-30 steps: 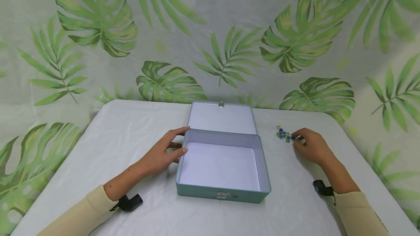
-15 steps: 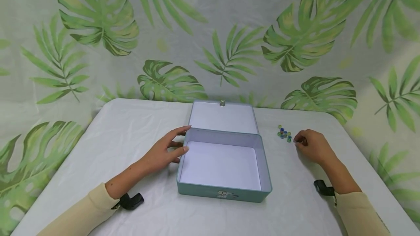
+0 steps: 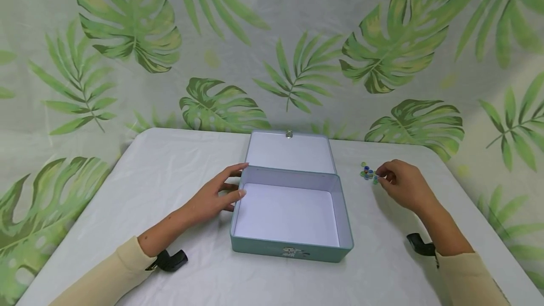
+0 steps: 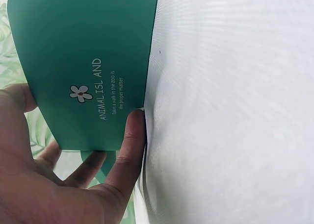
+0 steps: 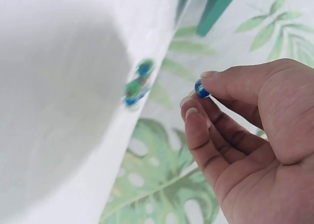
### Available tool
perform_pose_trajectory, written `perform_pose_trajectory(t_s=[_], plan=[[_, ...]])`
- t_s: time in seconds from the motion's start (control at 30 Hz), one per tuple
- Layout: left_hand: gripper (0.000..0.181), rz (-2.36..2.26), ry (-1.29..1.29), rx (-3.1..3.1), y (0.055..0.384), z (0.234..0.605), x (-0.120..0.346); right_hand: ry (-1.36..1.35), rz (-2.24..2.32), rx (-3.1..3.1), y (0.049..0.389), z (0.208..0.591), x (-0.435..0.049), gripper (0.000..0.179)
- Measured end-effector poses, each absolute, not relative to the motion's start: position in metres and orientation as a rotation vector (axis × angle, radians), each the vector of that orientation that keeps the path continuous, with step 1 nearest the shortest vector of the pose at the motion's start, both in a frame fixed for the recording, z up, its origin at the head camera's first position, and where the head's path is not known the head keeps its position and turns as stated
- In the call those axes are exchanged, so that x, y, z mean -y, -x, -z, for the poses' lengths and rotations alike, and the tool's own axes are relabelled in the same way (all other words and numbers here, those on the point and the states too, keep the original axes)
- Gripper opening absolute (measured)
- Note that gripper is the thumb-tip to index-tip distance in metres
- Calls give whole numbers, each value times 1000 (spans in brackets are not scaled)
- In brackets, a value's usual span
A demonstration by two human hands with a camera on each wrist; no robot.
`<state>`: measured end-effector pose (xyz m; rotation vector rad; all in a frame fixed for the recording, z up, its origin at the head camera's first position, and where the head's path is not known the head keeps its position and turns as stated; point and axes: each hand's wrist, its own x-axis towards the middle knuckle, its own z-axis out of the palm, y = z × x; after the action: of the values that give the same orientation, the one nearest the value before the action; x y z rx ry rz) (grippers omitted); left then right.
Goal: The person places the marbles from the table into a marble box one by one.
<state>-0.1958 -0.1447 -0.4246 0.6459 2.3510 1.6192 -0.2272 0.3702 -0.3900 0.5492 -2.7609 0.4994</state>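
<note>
A teal tin box [image 3: 293, 254] with a white inside stands on the table, its lid [image 3: 291, 150] folded back. My left hand [image 3: 214, 197] holds the box at its back left corner. In the left wrist view the left thumb [image 4: 19, 96] is on the rim and the fingers are at the box's end and lower edge; the side bears printed words and a flower. To the right, my right hand [image 3: 403, 185] pinches a blue glass marble [image 5: 201, 88] between thumb and fingertips. Just left of that hand lies a small cluster of green and blue marbles [image 3: 366, 172].
A white cloth [image 3: 178, 155] covers the table, whose back edge meets a leaf-printed backdrop [image 3: 297, 74]. The lid lies close to that backdrop. A metal clasp [image 3: 290, 251] sits on the box's front.
My right hand first drew slightly right, away from the marble cluster, then came up and back left over its edge. The left hand keeps its hold on the box.
</note>
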Motion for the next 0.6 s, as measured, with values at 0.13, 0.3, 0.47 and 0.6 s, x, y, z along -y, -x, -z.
perform_pose_trajectory(t_s=[0.13, 0.3, 0.47, 0.6], plan=[[68, -1618, -644, -2340, 196, 425, 145, -601, -513, 2689, 221, 382, -354, 13], [67, -1615, -634, -2336, 197, 426, 146, -660, -580, 2622, 213, 373, -335, 16], [68, -1616, -632, -2328, 197, 426, 146, -729, -609, 2571, 205, 365, -319, 21], [68, -1618, -629, -2329, 197, 426, 146, -764, -635, 2551, 199, 361, -308, 25]])
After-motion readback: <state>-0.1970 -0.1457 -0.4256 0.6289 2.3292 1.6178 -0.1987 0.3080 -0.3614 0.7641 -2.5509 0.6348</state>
